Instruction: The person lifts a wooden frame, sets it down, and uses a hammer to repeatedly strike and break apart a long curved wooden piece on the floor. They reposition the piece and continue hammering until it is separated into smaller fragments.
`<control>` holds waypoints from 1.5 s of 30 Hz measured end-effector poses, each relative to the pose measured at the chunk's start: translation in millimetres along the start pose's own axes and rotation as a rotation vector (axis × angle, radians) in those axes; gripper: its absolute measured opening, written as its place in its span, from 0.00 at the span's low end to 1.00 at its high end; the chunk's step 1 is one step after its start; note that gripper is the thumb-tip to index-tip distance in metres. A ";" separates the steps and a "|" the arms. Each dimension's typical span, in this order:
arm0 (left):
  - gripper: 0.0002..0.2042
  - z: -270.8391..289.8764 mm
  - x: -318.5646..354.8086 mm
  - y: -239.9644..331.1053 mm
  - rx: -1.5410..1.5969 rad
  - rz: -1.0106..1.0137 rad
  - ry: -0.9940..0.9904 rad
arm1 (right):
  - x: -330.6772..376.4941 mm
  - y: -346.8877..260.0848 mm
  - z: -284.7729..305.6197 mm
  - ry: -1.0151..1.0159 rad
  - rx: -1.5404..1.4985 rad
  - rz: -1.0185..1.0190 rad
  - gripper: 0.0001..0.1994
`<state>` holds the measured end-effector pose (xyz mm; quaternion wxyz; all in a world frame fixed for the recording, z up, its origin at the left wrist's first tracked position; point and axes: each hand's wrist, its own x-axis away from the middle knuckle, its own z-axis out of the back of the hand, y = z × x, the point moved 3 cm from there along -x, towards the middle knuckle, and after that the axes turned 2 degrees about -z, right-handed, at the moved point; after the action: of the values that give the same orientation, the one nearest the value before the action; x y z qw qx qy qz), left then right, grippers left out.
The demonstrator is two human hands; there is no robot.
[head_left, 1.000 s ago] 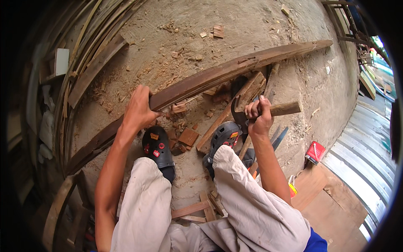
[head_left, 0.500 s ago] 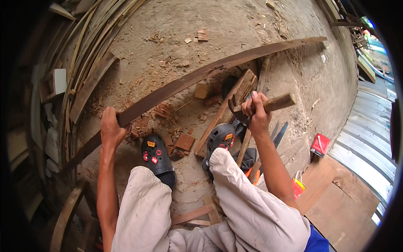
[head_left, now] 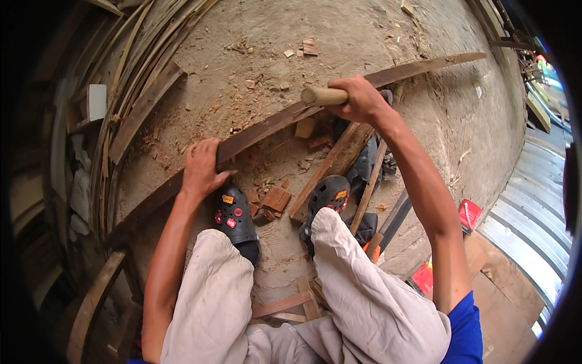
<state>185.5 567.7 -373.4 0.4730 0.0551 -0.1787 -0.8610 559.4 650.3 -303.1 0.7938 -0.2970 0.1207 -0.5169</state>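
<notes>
Two hands on the job here, and one long dark board (head_left: 267,132) between them, slanting across the floor (head_left: 260,36) from the near left to the far right. The left hand (head_left: 201,167) has its fingers clamped over that board left of centre, thumb sticking out along the near side. Over to the right hand (head_left: 362,100): fingers wrapped tight round one wooden handle (head_left: 326,96), up over the board's right half, butt end pointing left. What's on the other end of it? The hand is in the way; I cannot tell.

Down at the feet, a pair of dark clogs (head_left: 235,212), two of them, on the near side of the board, the left one close to the left hand. One shorter timber (head_left: 336,161) slants from beside the right clog toward the board, and one slim stick (head_left: 368,189) lies to its right, both cluttering the ground under the right arm. Between the clogs, one squarish wood block (head_left: 277,198) among smaller scraps too jumbled to count.

Wider now: two red containers on the right, one (head_left: 469,215) by the corrugated metal sheet (head_left: 521,212), the nearer one (head_left: 422,278) partly hidden by the forearm. Far left, a bundle of thin strips (head_left: 130,54), too many to count, with one white-faced block (head_left: 97,102) beside it.
</notes>
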 end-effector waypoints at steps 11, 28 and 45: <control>0.32 -18.7 0.2 -5.6 -0.090 0.059 0.005 | -16.8 5.9 -13.4 0.145 -0.327 -0.196 0.15; 0.28 -17.9 1.0 -6.3 -0.058 0.066 0.058 | 27.5 -20.5 -46.7 0.398 -1.264 -0.846 0.23; 0.34 -23.7 2.1 -7.0 -0.058 0.102 0.078 | -11.7 25.3 7.6 0.047 -0.301 -0.345 0.24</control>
<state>185.0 563.3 -397.8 0.5242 0.0658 -0.1379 -0.8378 577.0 670.7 -313.4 0.6375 -0.4162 0.1623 -0.6277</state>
